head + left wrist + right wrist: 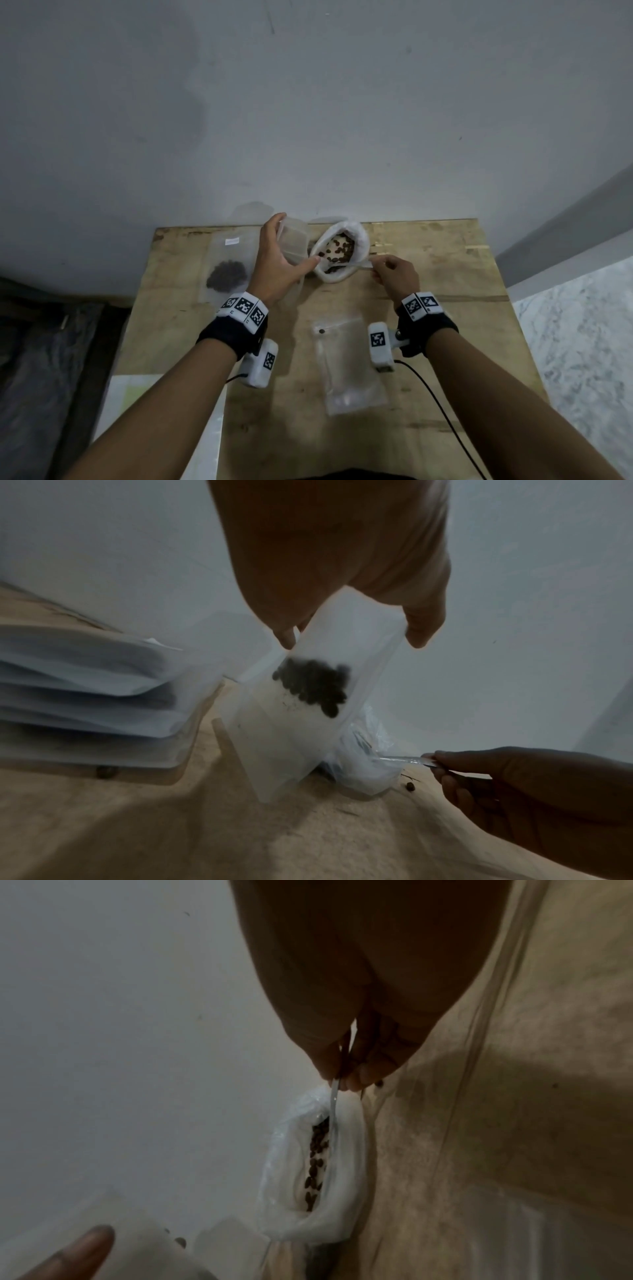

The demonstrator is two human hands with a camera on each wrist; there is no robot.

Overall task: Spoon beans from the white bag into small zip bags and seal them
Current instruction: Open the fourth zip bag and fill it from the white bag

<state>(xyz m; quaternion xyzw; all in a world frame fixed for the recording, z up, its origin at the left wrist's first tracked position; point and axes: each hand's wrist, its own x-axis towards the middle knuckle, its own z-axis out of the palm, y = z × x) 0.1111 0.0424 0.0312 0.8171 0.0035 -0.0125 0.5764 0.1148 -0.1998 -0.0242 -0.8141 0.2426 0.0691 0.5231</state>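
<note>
My left hand (287, 248) grips a small clear zip bag (298, 236) upright at the far edge of the wooden table (445, 342). A clump of dark beans (313, 687) sits inside that bag. Right beside it stands the white bag (361, 240), open, with brown beans (339, 251) showing. My right hand (380, 270) pinches the handle of a clear plastic spoon (354, 265). The spoon's (334, 1099) bowl end reaches into the white bag (346, 1191) among the beans (316, 1164).
A zip bag with beans in it (227, 274) lies flat at the table's back left. Another flat zip bag (349, 363) lies between my forearms, a single bean (322, 331) at its top. A loose bean (409, 787) lies near the white bag. The wall rises just behind.
</note>
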